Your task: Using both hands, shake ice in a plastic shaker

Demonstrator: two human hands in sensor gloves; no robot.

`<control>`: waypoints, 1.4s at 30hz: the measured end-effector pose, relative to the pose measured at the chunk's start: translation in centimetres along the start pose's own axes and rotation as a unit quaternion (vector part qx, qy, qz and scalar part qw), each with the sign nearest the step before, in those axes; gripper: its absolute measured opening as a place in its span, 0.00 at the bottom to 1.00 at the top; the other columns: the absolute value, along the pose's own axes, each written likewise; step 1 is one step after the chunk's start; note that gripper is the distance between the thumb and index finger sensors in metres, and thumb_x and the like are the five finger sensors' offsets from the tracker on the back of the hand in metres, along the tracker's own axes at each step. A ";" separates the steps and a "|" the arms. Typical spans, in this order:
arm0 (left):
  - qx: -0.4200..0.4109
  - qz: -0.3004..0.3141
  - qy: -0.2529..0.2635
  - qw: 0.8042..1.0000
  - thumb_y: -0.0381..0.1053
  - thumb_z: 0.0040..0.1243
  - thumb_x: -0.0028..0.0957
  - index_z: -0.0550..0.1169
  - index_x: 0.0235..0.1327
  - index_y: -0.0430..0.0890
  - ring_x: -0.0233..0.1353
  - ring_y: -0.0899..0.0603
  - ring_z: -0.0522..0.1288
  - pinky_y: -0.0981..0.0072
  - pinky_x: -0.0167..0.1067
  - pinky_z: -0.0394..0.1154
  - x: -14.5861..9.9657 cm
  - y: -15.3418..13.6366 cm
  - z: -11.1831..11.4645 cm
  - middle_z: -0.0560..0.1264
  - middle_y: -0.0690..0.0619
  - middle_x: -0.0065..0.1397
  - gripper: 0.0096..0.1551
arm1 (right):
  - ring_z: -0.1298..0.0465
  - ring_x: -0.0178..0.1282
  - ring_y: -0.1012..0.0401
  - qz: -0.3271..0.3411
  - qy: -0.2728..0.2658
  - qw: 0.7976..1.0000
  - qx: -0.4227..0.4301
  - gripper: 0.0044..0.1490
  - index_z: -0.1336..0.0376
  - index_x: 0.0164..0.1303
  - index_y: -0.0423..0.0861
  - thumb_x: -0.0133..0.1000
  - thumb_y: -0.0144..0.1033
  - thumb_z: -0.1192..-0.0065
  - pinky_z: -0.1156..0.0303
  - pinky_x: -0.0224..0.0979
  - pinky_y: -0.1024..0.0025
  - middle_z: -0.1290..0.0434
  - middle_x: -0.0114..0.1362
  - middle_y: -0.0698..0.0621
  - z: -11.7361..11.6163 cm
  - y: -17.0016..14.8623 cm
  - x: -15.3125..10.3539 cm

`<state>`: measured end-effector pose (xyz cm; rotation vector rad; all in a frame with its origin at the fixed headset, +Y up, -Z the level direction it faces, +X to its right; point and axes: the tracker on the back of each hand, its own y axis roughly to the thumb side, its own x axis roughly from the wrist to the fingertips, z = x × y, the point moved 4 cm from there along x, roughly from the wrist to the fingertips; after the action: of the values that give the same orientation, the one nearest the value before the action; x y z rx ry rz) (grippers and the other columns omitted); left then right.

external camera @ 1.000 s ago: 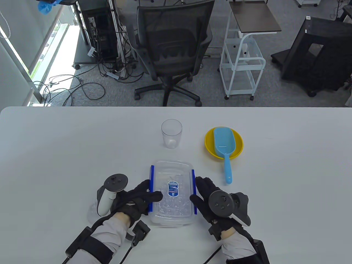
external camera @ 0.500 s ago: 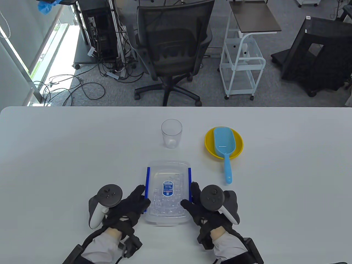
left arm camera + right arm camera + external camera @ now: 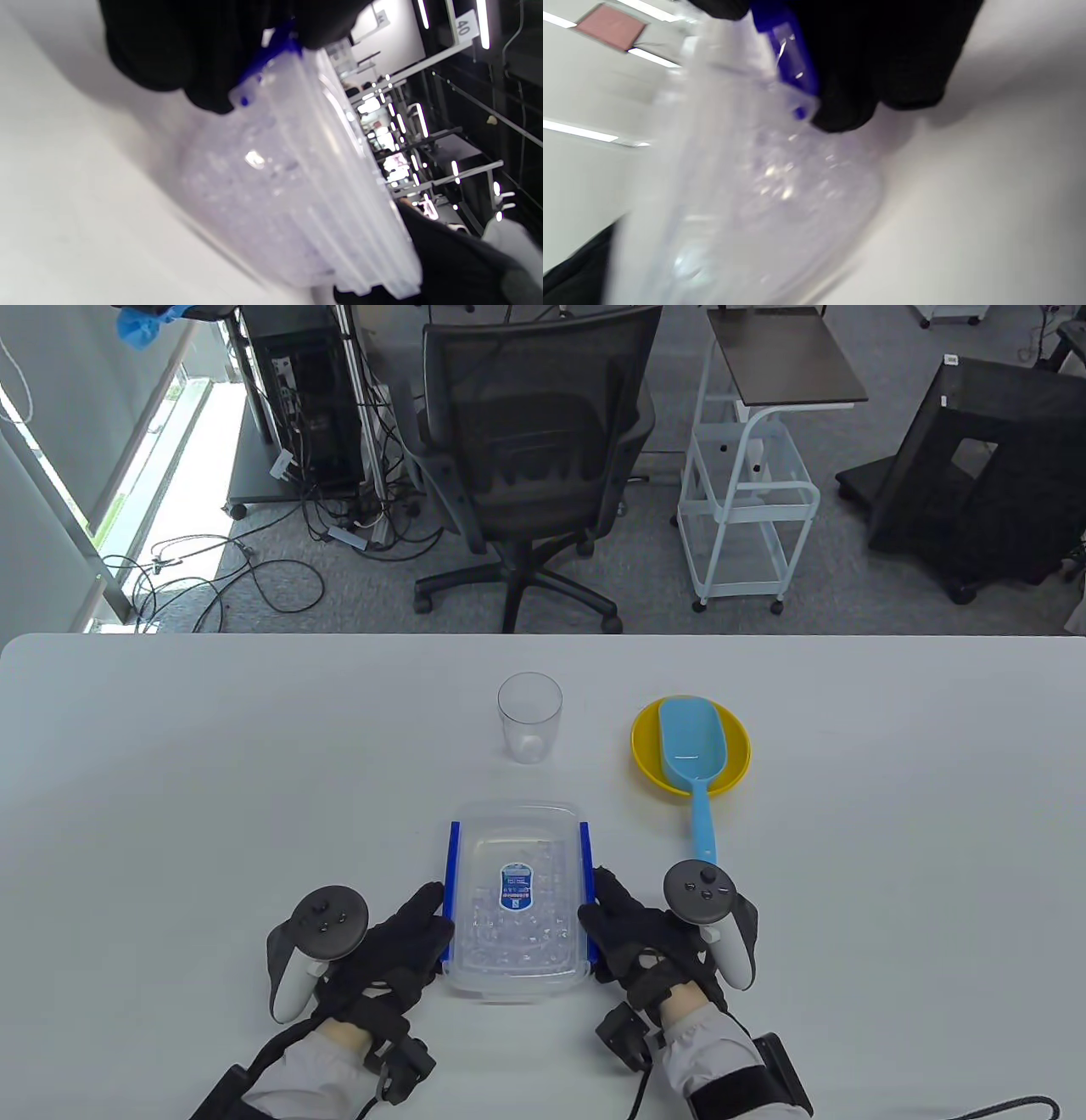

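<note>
Right now I see my left hand (image 3: pixel 399 937) and my right hand (image 3: pixel 632 937) holding the clear plastic shaker (image 3: pixel 516 899) between them, low in the middle of the table view. Each hand grips one long side, on the blue clips (image 3: pixel 447 891). The box's long way runs from the bottom of the frame toward the top, lid up, with its label (image 3: pixel 515 886) on top. Ice (image 3: pixel 509 929) lies inside. In both wrist views the box is blurry, and dark fingers (image 3: pixel 199 55) wrap its edge.

Farther up on the white table (image 3: pixel 170 780) stands a clear cup (image 3: pixel 529 718). To its right a blue scoop (image 3: pixel 691 759) lies in a yellow bowl (image 3: pixel 645 751).

Past the table I see a black chair (image 3: pixel 530 449), a white cart (image 3: pixel 751 475) and gray floor.
</note>
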<state>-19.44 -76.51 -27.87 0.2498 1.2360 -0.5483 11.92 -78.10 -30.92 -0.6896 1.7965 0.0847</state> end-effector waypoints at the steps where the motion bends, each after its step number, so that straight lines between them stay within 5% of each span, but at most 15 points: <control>1: -0.008 -0.019 0.009 1.000 0.42 0.48 0.71 0.58 0.83 0.26 0.59 0.39 0.84 0.47 0.57 0.83 0.2 -0.7 -0.1 0.77 0.33 0.67 0.34 | 0.17 0.53 0.49 0.003 0.022 0.999 0.041 0.37 0.53 0.75 0.35 0.59 0.33 0.49 0.20 0.55 0.51 0.27 0.65 0.36 -0.1 -0.7 0.5; 4: -0.125 -0.079 -0.042 0.988 0.41 0.47 0.71 0.56 0.84 0.28 0.59 0.40 0.83 0.47 0.57 0.83 0.5 -3.4 0.6 0.78 0.34 0.67 0.34 | 0.18 0.53 0.46 -0.016 0.032 0.996 0.087 0.37 0.53 0.75 0.34 0.60 0.31 0.46 0.21 0.55 0.48 0.28 0.66 0.34 -0.2 -1.4 0.8; 11: 0.130 -0.035 -0.001 0.991 0.42 0.53 0.71 0.54 0.88 0.36 0.69 0.34 0.76 0.39 0.64 0.77 0.2 -0.3 -0.1 0.68 0.29 0.78 0.37 | 0.27 0.65 0.38 0.025 -0.046 0.998 -0.033 0.40 0.51 0.76 0.37 0.56 0.23 0.37 0.29 0.65 0.39 0.39 0.74 0.27 1.3 1.2 -0.4; 16: 0.081 -0.011 -0.019 0.996 0.43 0.51 0.72 0.58 0.88 0.36 0.76 0.27 0.67 0.30 0.67 0.70 -0.4 0.1 -0.1 0.60 0.26 0.83 0.34 | 0.28 0.66 0.35 0.043 -0.062 0.996 -0.039 0.36 0.44 0.75 0.36 0.56 0.26 0.37 0.31 0.65 0.36 0.40 0.74 0.26 1.9 1.7 -0.8; 19: 0.062 0.007 -0.016 0.998 0.46 0.51 0.72 0.58 0.88 0.36 0.76 0.26 0.67 0.29 0.67 0.70 -0.8 0.4 -0.4 0.60 0.26 0.83 0.35 | 0.27 0.64 0.35 0.045 -0.048 0.997 -0.046 0.36 0.42 0.74 0.34 0.58 0.37 0.38 0.30 0.63 0.37 0.38 0.73 0.26 1.6 1.8 -1.0; 27: 0.045 0.060 -0.050 0.996 0.50 0.58 0.71 0.57 0.88 0.35 0.76 0.26 0.69 0.28 0.67 0.69 -1.2 1.7 0.5 0.63 0.27 0.82 0.41 | 0.29 0.64 0.34 0.035 0.050 0.994 -0.094 0.46 0.44 0.74 0.29 0.58 0.49 0.38 0.31 0.63 0.36 0.40 0.73 0.23 -1.0 2.1 -1.0; 38: 0.122 0.117 -0.021 0.985 0.51 0.59 0.70 0.57 0.89 0.37 0.77 0.24 0.67 0.25 0.67 0.68 -2.9 4.3 0.5 0.61 0.24 0.83 0.41 | 0.32 0.67 0.32 0.085 0.035 0.992 -0.082 0.48 0.47 0.75 0.27 0.58 0.47 0.36 0.35 0.65 0.33 0.44 0.74 0.23 0.0 4.0 -2.4; 42: 0.119 0.197 -0.023 0.973 0.51 0.61 0.69 0.57 0.90 0.44 0.81 0.26 0.64 0.22 0.70 0.65 -3.6 5.9 0.5 0.59 0.29 0.86 0.42 | 0.27 0.62 0.39 0.134 -0.036 0.990 -0.025 0.48 0.48 0.73 0.27 0.56 0.45 0.34 0.29 0.62 0.39 0.39 0.71 0.24 2.5 6.1 -4.3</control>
<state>-16.77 -70.80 -24.97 0.6666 1.0382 -0.3526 11.81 -70.34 -29.68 -0.4702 1.8133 0.3328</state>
